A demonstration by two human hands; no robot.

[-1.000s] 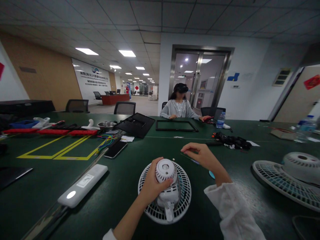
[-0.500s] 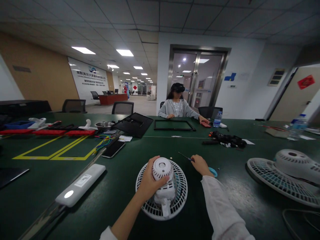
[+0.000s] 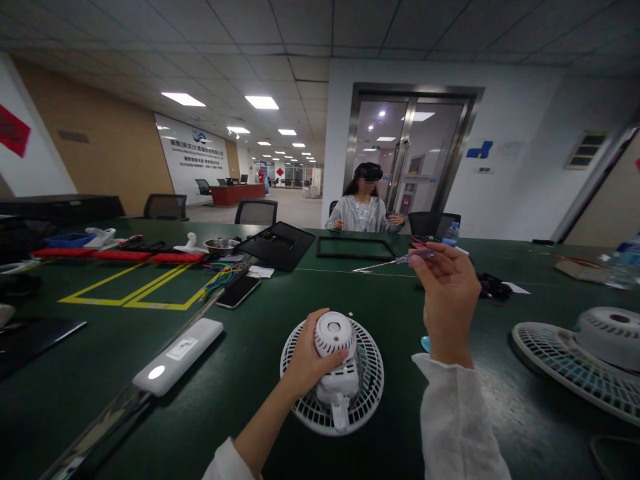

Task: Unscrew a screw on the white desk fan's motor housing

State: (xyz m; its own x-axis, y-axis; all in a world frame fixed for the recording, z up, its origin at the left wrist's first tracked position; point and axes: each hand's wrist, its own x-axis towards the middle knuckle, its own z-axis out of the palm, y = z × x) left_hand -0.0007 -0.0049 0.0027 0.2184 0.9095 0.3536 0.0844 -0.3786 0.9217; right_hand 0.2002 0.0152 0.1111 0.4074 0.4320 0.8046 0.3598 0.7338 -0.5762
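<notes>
A small white fan (image 3: pixel 333 377) lies grille-down on the dark green table (image 3: pixel 240 373), its round motor housing pointing up. My left hand (image 3: pixel 306 363) is wrapped round that housing. My right hand (image 3: pixel 447 293) is raised above the table to the right of the fan, fingers pinched on a thin screwdriver (image 3: pixel 395 261) with a clear handle, its shaft pointing left. A tiny pale speck, perhaps a screw (image 3: pixel 351 314), lies on the table beyond the fan.
A second white fan (image 3: pixel 580 360) lies at the right. A white remote-like device (image 3: pixel 177 355) and a black phone (image 3: pixel 239 292) lie to the left, near yellow tape lines (image 3: pixel 135 293). Across the table a seated person (image 3: pixel 364 207) faces a black frame (image 3: pixel 355 249).
My right hand went down to the table, took up the screwdriver and lifted it well above the surface. My left hand stayed on the fan's housing.
</notes>
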